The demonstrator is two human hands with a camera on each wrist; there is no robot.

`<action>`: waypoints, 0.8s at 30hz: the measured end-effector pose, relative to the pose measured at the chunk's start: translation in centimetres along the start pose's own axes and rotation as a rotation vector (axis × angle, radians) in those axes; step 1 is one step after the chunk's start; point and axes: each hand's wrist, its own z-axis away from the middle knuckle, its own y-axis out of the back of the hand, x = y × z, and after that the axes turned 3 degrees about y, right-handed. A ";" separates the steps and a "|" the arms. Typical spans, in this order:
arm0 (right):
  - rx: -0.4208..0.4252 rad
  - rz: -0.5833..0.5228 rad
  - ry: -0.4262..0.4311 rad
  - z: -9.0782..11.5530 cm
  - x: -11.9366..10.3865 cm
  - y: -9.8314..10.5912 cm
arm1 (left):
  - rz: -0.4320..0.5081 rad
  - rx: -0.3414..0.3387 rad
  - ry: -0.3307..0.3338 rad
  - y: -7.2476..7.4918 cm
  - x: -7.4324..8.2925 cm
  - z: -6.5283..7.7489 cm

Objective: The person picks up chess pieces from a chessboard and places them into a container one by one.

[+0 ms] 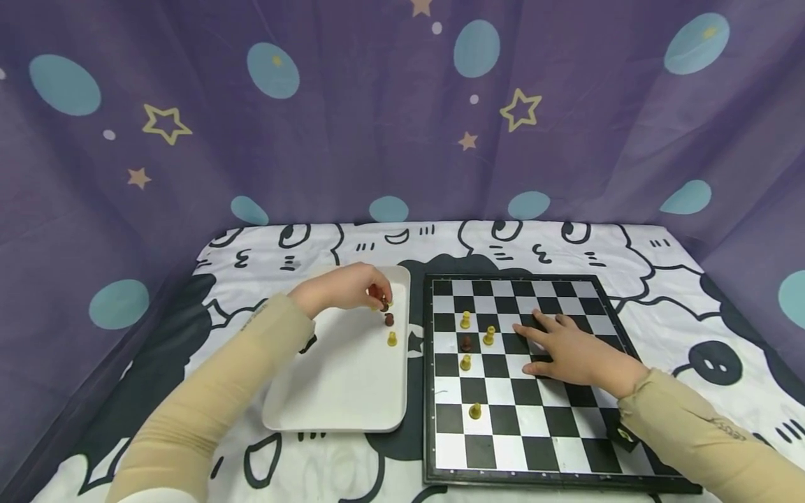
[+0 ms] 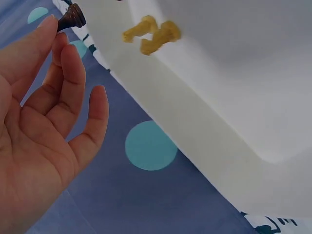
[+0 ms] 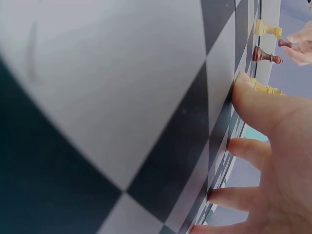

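Note:
My left hand [image 1: 352, 285] is over the far right part of a white tray [image 1: 339, 398]. Its thumb and fingertips pinch a dark brown chess piece [image 2: 72, 17]. Below it in the tray are another brown chess piece [image 1: 389, 319] and a yellow one [image 1: 392, 339]. My right hand [image 1: 575, 353] rests on the black-and-white chessboard [image 1: 528, 421] with fingers spread, gripping nothing. Left of its fingertips stand a brown chess piece [image 1: 466, 344] and several yellow ones, among them a near yellow piece [image 1: 475, 411].
The tray lies directly left of the board on a cartoon-print cloth [image 1: 666, 335]. A purple curtain [image 1: 352, 140] with stars and ovals hangs behind. Two yellow pieces [image 2: 165, 36] show in the tray in the left wrist view.

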 end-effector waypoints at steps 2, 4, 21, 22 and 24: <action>-0.005 -0.001 0.004 0.0 -0.1 0.1 | -0.004 -0.004 0.000 -0.1 -0.2 0.2; -0.007 -0.001 0.003 0.0 -0.2 0.1 | -0.002 -0.011 0.001 -0.2 -0.4 0.3; -0.020 -0.021 0.004 0.1 -0.1 0.2 | -0.062 -0.051 0.001 -1.8 -1.6 -0.3; -0.021 -0.021 0.003 0.1 -0.1 0.2 | -0.062 -0.056 0.004 -1.8 -1.7 -0.3; -0.021 -0.021 0.002 0.1 0.0 0.1 | -0.066 -0.062 0.004 -2.0 -1.7 -0.3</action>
